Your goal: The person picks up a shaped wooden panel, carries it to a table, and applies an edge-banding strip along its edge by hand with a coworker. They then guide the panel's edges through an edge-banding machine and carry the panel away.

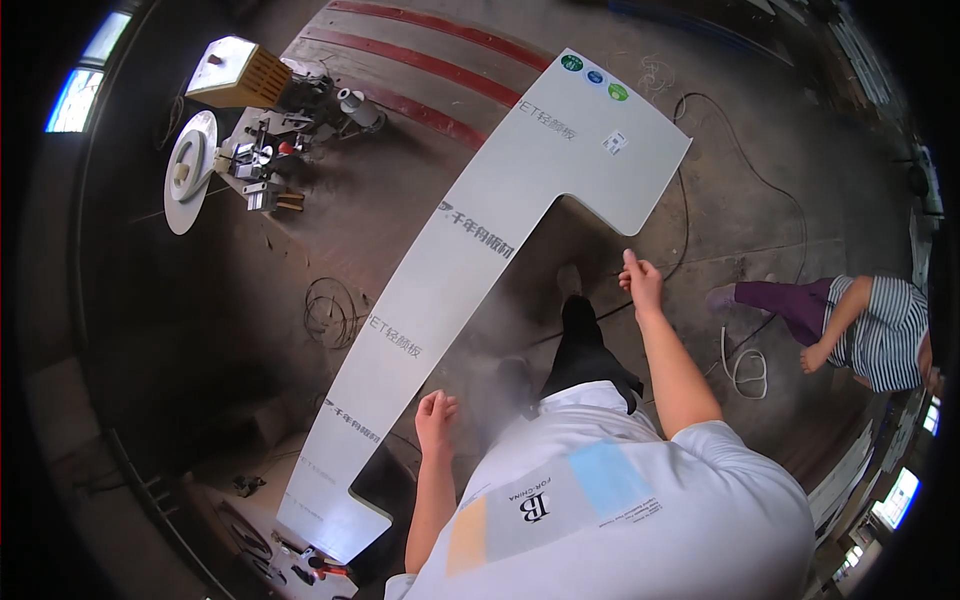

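A long white panel with a curved outer edge and a wide hooked end at each side slants across the view from lower left to upper right. Dark print runs along it, and small round stickers mark its far end. Beside its inner edge, near the lower end, my left hand is closed with bent fingers. My right hand, also closed, is raised just below the rounded corner of the far hook. A gap shows between that hand and the panel. What either hand holds, if anything, is hidden or too small to make out.
At upper left stands a machine with a white disc-shaped reel. Red strips cross a platform behind the panel. Cables and a white cord lie on the floor. Another person in a striped top is at right.
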The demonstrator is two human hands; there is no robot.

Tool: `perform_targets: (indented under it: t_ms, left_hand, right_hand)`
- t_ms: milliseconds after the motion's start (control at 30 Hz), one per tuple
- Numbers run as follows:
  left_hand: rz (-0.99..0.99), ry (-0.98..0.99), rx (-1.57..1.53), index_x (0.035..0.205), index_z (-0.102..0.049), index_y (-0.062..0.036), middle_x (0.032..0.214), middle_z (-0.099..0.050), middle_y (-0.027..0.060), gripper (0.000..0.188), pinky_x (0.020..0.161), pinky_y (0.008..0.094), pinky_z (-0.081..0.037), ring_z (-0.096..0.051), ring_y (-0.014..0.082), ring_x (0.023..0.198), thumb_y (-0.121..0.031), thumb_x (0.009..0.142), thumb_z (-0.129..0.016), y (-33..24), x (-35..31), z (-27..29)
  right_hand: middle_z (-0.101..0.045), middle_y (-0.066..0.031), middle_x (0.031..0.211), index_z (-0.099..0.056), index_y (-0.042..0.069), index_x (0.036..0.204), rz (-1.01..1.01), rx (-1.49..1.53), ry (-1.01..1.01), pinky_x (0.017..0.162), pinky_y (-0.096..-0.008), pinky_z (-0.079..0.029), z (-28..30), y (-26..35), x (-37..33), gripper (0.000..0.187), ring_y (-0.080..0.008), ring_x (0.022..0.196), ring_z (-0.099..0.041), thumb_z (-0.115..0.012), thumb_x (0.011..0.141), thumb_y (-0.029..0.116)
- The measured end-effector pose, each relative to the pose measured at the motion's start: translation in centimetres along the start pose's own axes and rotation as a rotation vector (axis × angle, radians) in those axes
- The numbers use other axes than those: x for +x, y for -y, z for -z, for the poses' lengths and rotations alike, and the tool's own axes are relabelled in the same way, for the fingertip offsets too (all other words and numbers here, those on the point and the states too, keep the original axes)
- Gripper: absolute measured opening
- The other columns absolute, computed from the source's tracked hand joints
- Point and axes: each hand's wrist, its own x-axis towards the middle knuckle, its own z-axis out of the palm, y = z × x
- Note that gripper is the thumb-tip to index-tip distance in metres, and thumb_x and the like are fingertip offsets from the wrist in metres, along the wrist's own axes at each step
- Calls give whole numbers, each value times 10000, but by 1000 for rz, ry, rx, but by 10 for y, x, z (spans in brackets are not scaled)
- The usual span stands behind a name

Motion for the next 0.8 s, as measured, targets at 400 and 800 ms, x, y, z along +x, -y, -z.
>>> perform_targets:
  t_ms: [400, 800]
  left_hand:
    - [-1026, -17, 1098, 1309, -672, -28, 1275, -721, 152, 603, 996, 458, -541, -693, 344, 1177, -132, 756, -891, -64, 61, -307]
    - [-1198, 172, 1556, 1614, -419, -62, 1699, -416, 143, 1167, 1282, 555, -283, -373, 347, 1586, -123, 573, -942, -125, 146, -452]
  right_hand:
    - [-716, -58, 1261, -648, 12, 1349, -170, 265, 283, 954, -327, -549, 23, 46, 107, 526, -154, 1114, -689, -754, 1008, 398]
    - [-604, -94, 1478, -505, 2, 1533, -306, 441, 461, 1160, -392, -434, 31, 55, 131, 684, -223, 1363, -566, -786, 971, 271]
